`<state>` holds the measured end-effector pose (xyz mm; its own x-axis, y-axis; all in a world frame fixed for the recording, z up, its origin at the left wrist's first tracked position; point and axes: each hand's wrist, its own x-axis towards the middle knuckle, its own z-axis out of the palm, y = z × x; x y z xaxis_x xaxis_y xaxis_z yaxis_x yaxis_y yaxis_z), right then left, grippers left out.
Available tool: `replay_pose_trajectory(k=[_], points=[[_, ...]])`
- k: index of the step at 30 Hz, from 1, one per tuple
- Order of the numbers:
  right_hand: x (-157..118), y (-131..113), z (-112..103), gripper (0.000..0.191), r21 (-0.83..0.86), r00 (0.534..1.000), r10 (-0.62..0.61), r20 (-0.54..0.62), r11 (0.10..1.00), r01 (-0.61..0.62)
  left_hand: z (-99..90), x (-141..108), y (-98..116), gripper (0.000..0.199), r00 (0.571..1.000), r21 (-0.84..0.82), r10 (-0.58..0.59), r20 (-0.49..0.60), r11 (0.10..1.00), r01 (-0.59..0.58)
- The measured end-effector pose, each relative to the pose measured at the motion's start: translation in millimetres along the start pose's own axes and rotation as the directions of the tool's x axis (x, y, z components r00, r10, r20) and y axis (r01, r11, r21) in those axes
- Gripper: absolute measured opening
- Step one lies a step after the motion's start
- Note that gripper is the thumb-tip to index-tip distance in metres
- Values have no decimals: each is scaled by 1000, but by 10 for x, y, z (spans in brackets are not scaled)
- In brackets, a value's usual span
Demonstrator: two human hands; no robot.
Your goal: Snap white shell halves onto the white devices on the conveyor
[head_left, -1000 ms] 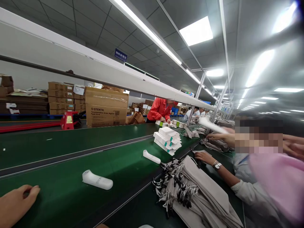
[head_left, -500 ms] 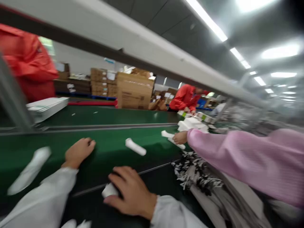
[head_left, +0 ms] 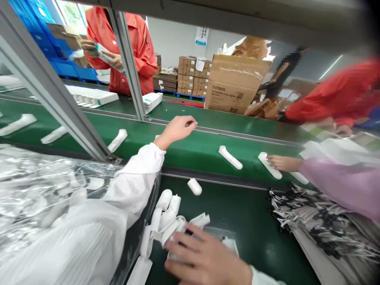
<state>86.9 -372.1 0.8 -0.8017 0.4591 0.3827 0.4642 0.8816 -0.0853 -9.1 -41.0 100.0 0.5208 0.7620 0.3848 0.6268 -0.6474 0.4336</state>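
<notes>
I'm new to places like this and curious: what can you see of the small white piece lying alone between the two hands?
The white piece is short, smooth and seemingly plastic, rounded at its lower-right end, squarer at the upper left, perhaps with a tab. It lies slantwise on the dark tabletop, near the green strip and apart from the white heap. Neither the left hand nor the right hand touches it.

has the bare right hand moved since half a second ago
Yes: the right hand has moved back, farther from the green conveyor's straight, pale near edge.
</notes>
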Motion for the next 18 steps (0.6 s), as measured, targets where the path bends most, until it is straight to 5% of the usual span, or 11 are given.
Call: replay_pose_trajectory(k=[3,5,9,11,14,18], points=[[-89,299,-252,37,-26,998,15,62,1000,-13,-558,-215,453,43,966,17,179,187,983,-185],[-131,315,-366,38,-78,991,125,45,990,-121,-847,-600,665,45,897,21,228,380,967,-255],[-89,43,-295,37,-69,992,113,-63,991,-117,-1094,-1836,794,28,617,-177,365,698,922,-345],[-27,-59,-190,37,-30,998,31,-46,999,-32,-1088,-2450,759,17,548,-199,371,750,916,-348],[18,-10,-84,40,4,996,65,56,998,-65,-990,-3092,717,24,646,-121,305,699,942,-314],[-63,217,-35,40,-96,985,160,59,983,-154,-739,-3481,851,59,755,21,199,625,962,-271]])
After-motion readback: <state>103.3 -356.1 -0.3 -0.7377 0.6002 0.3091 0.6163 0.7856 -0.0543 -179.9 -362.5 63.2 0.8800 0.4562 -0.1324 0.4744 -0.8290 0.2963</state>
